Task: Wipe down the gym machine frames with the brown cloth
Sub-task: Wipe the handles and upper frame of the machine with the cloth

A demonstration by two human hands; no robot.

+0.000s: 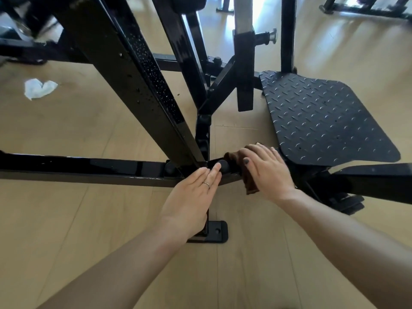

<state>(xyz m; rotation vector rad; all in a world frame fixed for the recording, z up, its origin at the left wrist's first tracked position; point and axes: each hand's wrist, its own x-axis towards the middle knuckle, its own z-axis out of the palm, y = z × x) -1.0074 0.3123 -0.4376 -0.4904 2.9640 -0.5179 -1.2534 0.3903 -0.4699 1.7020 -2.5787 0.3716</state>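
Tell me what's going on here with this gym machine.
A person is cleaning a black gym machine frame low to the wooden floor. The right hand presses a brown cloth against the horizontal bar, next to the diamond-plate footplate. The left hand rests flat with straight fingers on the same bar, near the joint where the slanted beam meets it. A crumpled white wipe lies on the floor farther off to the left.

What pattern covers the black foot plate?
Raised diamond tread on the foot plate, head view.
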